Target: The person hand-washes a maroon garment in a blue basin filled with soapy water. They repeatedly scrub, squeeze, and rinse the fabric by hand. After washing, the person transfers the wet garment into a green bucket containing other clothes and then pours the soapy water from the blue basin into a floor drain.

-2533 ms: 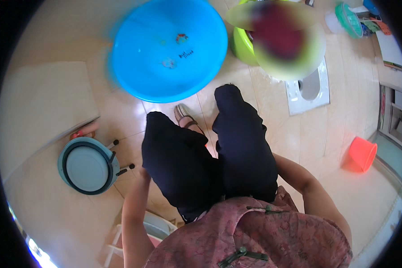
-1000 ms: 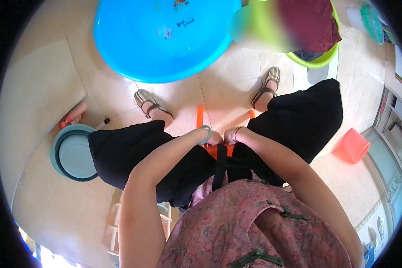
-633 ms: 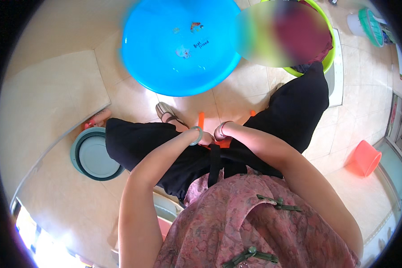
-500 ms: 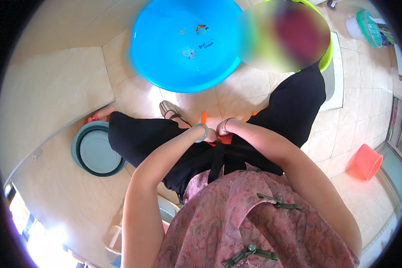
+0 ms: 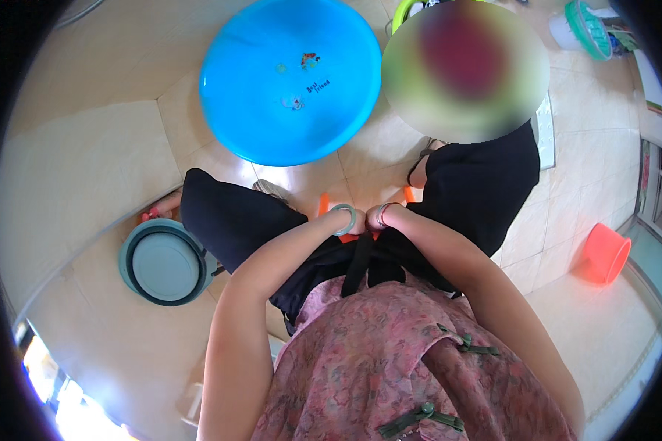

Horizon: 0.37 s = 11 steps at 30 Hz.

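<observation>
My left hand and my right hand are side by side between my knees. Both are closed at the front edge of an orange plastic stool, gripping it, though most of the fingers are hidden from above. Two of the stool's orange legs show beyond the hands; my body and black trousers cover most of its seat. A green bangle circles my left wrist, and bracelets sit on the right one. Ahead, to the left, stands a large blue basin with small printed pictures inside.
A yellow-green tub stands ahead to the right, mostly behind a blurred patch. Left of my leg sits a grey-green folding basin by the wall. A coral bucket is at the right, and a white bin at the far right.
The blue basin now appears farther left. My right foot has come into view, and my left foot is more covered by the trousers. Both stool legs show more clearly; my hands stay at the stool.
</observation>
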Available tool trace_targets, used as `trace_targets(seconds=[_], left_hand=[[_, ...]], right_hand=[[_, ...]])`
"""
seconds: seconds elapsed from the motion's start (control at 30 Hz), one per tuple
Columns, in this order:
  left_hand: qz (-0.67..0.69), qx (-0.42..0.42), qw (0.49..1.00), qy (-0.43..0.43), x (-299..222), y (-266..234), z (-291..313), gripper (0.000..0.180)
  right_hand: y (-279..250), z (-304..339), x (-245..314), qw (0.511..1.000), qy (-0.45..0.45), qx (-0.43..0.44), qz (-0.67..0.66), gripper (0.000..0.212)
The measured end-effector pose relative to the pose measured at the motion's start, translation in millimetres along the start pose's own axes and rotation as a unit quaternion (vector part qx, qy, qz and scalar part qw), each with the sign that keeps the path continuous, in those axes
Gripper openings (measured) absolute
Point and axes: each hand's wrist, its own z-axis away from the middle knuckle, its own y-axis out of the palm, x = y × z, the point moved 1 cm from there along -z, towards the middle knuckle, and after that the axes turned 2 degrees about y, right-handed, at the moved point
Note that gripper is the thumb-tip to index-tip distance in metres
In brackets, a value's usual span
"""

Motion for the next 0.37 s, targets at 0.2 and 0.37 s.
trace_targets(seconds=[0.2,0.37], left_hand=[[0.264,0.112,0.958,0.007,-5,-42,19,0.043],[0.192,0.035,0.981,0.013,29,-33,16,0.039]], right_hand=[[0,6,-40,0.966,0.107,0.092,-0.216,0.038],[-61,37,8,0.988,0.134,0.034,-0.067,0.041]])
